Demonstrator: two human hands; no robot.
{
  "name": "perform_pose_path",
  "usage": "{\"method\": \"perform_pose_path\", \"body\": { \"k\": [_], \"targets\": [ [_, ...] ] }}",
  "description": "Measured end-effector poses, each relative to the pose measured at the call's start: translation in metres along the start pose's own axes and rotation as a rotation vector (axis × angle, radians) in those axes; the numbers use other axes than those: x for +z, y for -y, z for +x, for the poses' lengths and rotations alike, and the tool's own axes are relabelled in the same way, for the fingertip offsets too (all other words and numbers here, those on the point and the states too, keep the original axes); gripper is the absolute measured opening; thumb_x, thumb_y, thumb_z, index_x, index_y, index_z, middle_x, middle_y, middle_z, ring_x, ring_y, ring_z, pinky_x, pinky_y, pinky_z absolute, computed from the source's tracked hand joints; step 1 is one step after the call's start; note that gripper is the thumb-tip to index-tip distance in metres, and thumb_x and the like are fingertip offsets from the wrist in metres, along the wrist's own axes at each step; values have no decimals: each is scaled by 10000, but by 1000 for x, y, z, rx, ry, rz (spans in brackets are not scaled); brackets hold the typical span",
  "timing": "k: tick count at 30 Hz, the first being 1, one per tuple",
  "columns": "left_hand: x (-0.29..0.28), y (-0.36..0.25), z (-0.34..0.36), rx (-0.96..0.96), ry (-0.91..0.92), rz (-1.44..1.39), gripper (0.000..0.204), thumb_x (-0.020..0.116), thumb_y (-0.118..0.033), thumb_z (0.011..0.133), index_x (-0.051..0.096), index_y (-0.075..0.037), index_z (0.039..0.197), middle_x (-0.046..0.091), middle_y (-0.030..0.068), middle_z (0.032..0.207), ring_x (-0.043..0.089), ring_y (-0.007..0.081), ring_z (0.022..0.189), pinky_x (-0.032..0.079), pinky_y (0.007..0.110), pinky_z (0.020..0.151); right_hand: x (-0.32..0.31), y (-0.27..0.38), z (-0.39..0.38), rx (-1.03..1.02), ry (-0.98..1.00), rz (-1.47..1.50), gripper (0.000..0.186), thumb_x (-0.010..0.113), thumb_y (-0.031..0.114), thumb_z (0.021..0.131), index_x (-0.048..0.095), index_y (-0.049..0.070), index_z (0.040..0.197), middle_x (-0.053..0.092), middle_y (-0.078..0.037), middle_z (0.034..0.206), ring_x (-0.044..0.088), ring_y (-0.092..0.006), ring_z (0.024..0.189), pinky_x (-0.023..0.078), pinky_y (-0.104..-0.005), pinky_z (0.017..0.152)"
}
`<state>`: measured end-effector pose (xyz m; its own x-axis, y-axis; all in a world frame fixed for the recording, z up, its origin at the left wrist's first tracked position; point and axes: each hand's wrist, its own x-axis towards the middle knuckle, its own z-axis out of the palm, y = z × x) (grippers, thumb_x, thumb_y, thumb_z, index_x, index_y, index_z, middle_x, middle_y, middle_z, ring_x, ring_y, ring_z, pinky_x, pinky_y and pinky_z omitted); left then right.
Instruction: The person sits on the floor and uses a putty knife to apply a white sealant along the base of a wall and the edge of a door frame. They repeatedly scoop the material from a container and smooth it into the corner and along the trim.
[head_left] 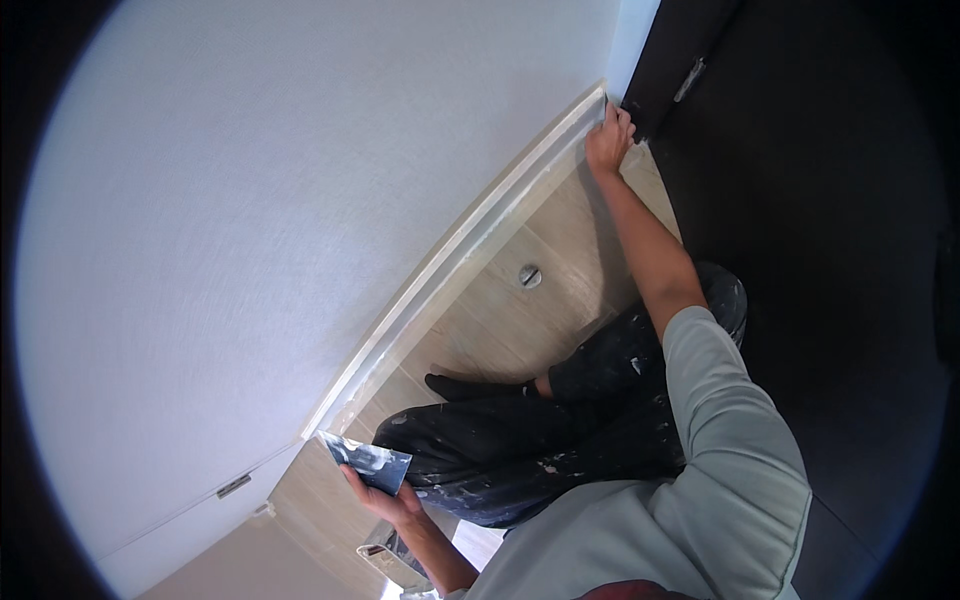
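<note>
In front of me, the left hand [385, 497] is gripping a plate [372, 464] (smeary white!) by the wall strip's [500, 207] near end. Over there, the right hand [608, 142] is resting, curled, at its far end; I can't tell if it's holding anything.

A broad pale wall [280, 210] takes up the left side, and near its lower end a small metal plate [234, 486] is set along a white edge. On the right is a large black door [820, 260], with a metal hinge [690, 79] toward the top. Between them, light brown wood-look floor planks [480, 310] surround a round, slotted metal floor fitting [530, 276].
</note>
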<state>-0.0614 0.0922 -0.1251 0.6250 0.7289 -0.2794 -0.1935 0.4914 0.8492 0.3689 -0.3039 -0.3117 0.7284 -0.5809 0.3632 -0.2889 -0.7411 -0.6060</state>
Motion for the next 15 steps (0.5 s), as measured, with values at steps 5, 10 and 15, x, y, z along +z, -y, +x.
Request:
{"method": "perform_pose_path", "body": {
  "k": [5,10,15],
  "targets": [
    [6,0,-3,-10,-21,7,383,490,-282,954,512,-15,1228,610,77,1132,596,165,973,478,311,833,4,2,3,21,50,-23,447,551,51,782,520,70,1227,486,-113,1205,443,-326,1103,374,-474,884],
    [5,0,-2,-4,-30,16,392,494,-290,951,508,-20,1234,611,75,1126,595,169,974,476,311,836,-8,1,8,-20,168,-86,444,553,97,793,529,92,1236,490,-117,1221,441,-318,1129,373,-469,901],
    [-1,-1,1,-14,-16,15,395,487,-299,954,503,-22,1235,614,70,1106,598,171,959,482,318,824,-24,-17,16,3,229,59,399,541,121,759,626,95,1149,585,-150,1130,535,-335,1044,419,-417,899]
  ]
}}
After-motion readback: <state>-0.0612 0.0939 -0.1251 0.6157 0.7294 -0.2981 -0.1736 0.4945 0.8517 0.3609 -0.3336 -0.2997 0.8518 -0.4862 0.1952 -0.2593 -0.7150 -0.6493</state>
